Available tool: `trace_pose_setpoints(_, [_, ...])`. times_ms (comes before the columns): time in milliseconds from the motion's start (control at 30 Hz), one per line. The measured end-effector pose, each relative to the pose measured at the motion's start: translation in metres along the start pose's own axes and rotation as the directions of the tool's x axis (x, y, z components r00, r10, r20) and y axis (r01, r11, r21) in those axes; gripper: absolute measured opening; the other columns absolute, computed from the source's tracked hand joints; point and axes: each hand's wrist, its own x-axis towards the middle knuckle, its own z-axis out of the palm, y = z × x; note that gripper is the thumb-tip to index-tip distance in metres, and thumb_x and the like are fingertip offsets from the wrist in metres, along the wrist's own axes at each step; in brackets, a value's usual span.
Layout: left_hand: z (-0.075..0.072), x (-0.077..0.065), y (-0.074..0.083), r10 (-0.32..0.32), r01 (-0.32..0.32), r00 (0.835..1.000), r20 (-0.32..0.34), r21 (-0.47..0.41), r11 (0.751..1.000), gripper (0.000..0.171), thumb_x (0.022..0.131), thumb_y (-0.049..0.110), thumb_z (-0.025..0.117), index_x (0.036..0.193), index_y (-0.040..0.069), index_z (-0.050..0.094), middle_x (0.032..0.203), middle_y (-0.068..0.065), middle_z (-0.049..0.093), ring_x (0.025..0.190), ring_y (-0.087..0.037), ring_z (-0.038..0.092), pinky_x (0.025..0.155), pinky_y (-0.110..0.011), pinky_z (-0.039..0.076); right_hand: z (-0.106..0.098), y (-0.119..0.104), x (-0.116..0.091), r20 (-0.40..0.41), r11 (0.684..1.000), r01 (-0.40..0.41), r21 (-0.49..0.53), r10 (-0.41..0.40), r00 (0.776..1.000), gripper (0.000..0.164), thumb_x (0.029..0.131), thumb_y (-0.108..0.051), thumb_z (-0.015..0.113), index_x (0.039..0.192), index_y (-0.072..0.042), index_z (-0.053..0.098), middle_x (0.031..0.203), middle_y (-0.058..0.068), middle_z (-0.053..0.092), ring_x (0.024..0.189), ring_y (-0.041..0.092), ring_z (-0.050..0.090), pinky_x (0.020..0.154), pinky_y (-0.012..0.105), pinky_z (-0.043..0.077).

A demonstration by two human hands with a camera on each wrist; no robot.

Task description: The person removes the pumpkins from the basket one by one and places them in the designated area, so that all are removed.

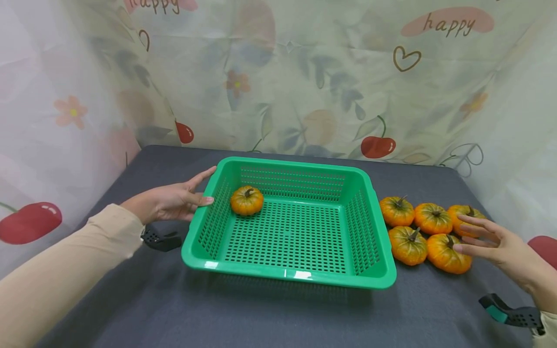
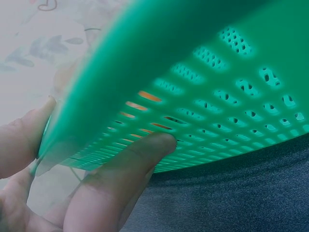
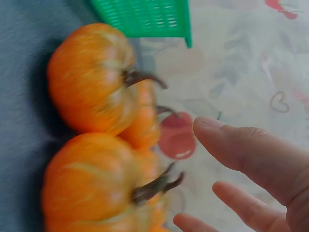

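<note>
My left hand (image 1: pixel 174 199) grips the left rim of a green perforated plastic basket (image 1: pixel 285 278), its thumb at the rim. In the left wrist view, fingers (image 2: pixel 154 145) lie against the basket's slotted outer wall (image 2: pixel 231 104). One small orange pumpkin (image 1: pixel 246 201) sits inside, near the left wall. At the right, my right hand (image 1: pixel 506 249) hovers with spread, slightly bent fingers beside a cluster of several pumpkins, nearest the front right pumpkin (image 1: pixel 449 254). Nothing is in its grasp. The right wrist view shows its fingers (image 3: pixel 251 150) apart from the stemmed pumpkins (image 3: pixel 89 79).
Beside the basket's right wall stand the other pumpkins, including a front left one (image 1: pixel 408 245) and a back left one (image 1: pixel 397 211). A dark grey cloth (image 1: pixel 261 324) covers the table. Printed curtains (image 1: pixel 296 87) hang behind and at both sides.
</note>
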Motion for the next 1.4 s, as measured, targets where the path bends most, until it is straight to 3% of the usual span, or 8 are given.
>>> trace_pose_setpoints(67, [0.000,0.000,0.000,0.000,0.000,1.000,0.000,0.001,1.000,0.095,0.099,0.008,0.054,0.148,0.052,-0.014,0.159,-0.024,0.012,0.112,-0.031,0.064,0.096,-0.053,0.050,-0.003,-0.008,0.001,-0.013,1.000,0.024,-0.015,-0.024,1.000,0.084,0.097,-0.036,0.059,0.157,-0.012,0.005,0.151,0.037,0.019,0.129,0.047,0.040,0.089,0.068,0.040])
trace_pose_setpoints(167, [0.000,0.000,0.000,0.000,0.000,1.000,0.001,0.002,1.000,0.095,0.099,0.008,0.054,0.148,0.052,-0.014,0.159,-0.024,0.011,0.111,-0.031,0.064,0.095,-0.053,0.050,-0.007,-0.020,0.001,-0.061,0.996,0.083,-0.039,-0.085,0.995,0.077,0.096,-0.032,0.061,0.157,-0.018,0.015,0.148,0.020,0.035,0.113,0.008,0.059,0.089,0.051,0.050])
trace_pose_setpoints(233, [0.000,0.000,0.000,0.001,-0.001,1.000,0.003,0.002,1.000,0.095,0.099,0.008,0.053,0.148,0.052,-0.014,0.159,-0.024,0.011,0.110,-0.031,0.064,0.095,-0.053,0.051,-0.009,-0.029,0.001,-0.088,0.991,0.124,-0.040,-0.127,0.988,0.072,0.096,-0.029,0.062,0.155,-0.022,0.021,0.140,-0.001,0.043,0.102,-0.016,0.051,0.083,0.033,0.054])
trace_pose_setpoints(300, [0.000,0.000,0.000,0.001,-0.001,1.000,0.006,0.000,1.000,0.095,0.099,0.007,0.053,0.149,0.052,-0.014,0.159,-0.024,0.011,0.110,-0.031,0.064,0.095,-0.053,0.051,-0.010,-0.039,0.000,-0.111,0.987,0.158,-0.033,-0.161,0.981,0.068,0.096,-0.027,0.063,0.153,-0.025,0.027,0.131,-0.017,0.041,0.097,-0.024,0.044,0.074,0.018,0.052])
trace_pose_setpoints(533, [0.001,-0.001,0.001,0.002,-0.002,1.000,0.010,0.003,1.000,0.095,0.099,0.008,0.054,0.149,0.051,-0.015,0.159,-0.024,0.010,0.113,-0.032,0.063,0.096,-0.053,0.050,-0.006,-0.088,-0.001,-0.132,0.974,0.224,0.009,-0.221,0.966,0.067,0.094,-0.026,0.065,0.151,-0.028,0.030,0.144,-0.003,0.040,0.105,-0.021,0.048,0.077,0.010,0.050])
trace_pose_setpoints(700, [0.001,0.000,0.000,0.007,-0.007,1.000,0.013,0.013,1.000,0.095,0.099,0.008,0.054,0.148,0.051,-0.015,0.160,-0.024,0.009,0.115,-0.034,0.061,0.096,-0.055,0.049,0.006,-0.122,0.002,-0.140,0.946,0.319,0.064,-0.308,0.941,0.062,0.094,-0.017,0.064,0.149,-0.024,0.035,0.142,-0.010,0.045,0.111,-0.015,0.052,0.080,0.010,0.051])
trace_pose_setpoints(1200, [0.001,0.002,0.001,0.001,-0.001,1.000,-0.004,0.013,1.000,0.097,0.098,0.008,0.056,0.149,0.051,-0.015,0.159,-0.024,0.009,0.113,-0.034,0.063,0.096,-0.058,0.048,0.050,-0.209,0.027,-0.025,0.842,0.456,0.289,-0.470,0.882,0.064,0.092,-0.010,0.067,0.148,-0.023,0.037,0.149,0.003,0.040,0.135,0.020,0.044,0.090,0.019,0.052])
trace_pose_setpoints(1400, [0.002,0.000,0.001,0.006,-0.006,1.000,0.001,0.034,0.999,0.097,0.098,0.009,0.056,0.148,0.051,-0.016,0.159,-0.025,0.009,0.113,-0.033,0.063,0.095,-0.056,0.049,0.068,-0.230,0.044,0.062,0.833,0.454,0.318,-0.496,0.866,0.063,0.092,-0.015,0.068,0.148,-0.020,0.038,0.150,0.006,0.039,0.138,0.027,0.040,0.095,0.022,0.050])
